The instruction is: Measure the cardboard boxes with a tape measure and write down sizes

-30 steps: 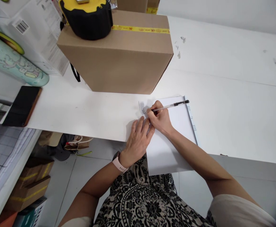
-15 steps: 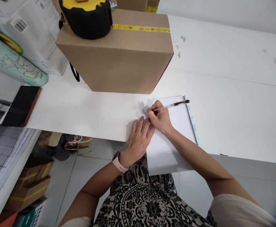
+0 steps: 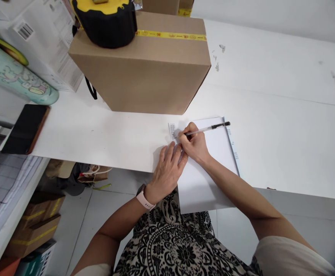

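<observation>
My right hand (image 3: 195,145) is closed around a clear pen (image 3: 207,129) with a black cap end pointing to the right. The pen's tip meets a small paper slip (image 3: 172,131) that carries rows of dark marks. Flat across the slip's lower end lies my left hand (image 3: 169,168), fingers stretched out, its fingertips touching my right hand. Under both hands is a white sheet of paper (image 3: 204,188), which hangs over the table's front edge. A blue printed strip (image 3: 232,143) shows along its right side.
A large cardboard box (image 3: 156,82) stands behind the hands, with a black and yellow tape measure (image 3: 107,25) on top. At left are a phone (image 3: 26,128), a mint-green bottle (image 3: 20,78) and a white carton (image 3: 45,46). Smaller boxes (image 3: 36,230) sit below the table.
</observation>
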Motion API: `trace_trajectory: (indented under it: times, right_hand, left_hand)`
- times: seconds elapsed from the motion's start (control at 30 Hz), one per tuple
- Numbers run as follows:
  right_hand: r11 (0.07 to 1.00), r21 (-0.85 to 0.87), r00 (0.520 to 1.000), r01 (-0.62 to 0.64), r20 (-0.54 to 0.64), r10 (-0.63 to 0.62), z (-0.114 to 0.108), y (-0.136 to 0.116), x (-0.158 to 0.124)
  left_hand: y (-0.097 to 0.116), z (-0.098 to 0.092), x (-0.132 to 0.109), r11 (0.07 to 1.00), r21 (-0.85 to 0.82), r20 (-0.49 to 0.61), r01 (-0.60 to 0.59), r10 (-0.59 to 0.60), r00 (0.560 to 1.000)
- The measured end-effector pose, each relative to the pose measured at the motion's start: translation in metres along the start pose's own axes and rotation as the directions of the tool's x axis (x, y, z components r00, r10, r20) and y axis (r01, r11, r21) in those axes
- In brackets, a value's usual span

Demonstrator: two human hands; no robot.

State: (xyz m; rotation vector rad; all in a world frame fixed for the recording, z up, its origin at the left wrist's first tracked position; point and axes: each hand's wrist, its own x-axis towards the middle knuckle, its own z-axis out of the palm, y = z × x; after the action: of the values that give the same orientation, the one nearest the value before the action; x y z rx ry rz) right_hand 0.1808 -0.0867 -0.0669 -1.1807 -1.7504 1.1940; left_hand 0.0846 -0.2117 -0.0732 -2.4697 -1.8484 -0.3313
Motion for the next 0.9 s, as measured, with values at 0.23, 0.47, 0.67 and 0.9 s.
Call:
trace_trajectory:
  times: [0.23,0.47,0.67,0.9]
  right_hand:
    - [0.987,-0.036,0.987,0.156,-0.040,-0.157,-0.004,0.006,0.005]
    - [0.806,-0.470,0.927,0.359,0.079,-0.367,-0.022,0.020,0.012]
    - [0.689,-0.629,0.890,0.361,0.012,-0.456,-0.026,0.026,0.010]
    - [0.831,-0.488,0.892,0.267,-0.202,-0.405,-0.023,0.030,0.016]
  left_hand:
    - [0.000,-0.001,-0.002,1.000,0.009,0.004,0.002,-0.002,1.000]
    - [0.002,0.004,-0.003,1.000,0.008,0.000,0.011,-0.011,1.000]
    - [-0.018,-0.013,-0.013,0.975,-0.204,0.023,-0.084,0.090,0.996]
    - [-0.105,-0.093,-0.003,0.852,-0.515,-0.585,0.089,-0.426,0.690]
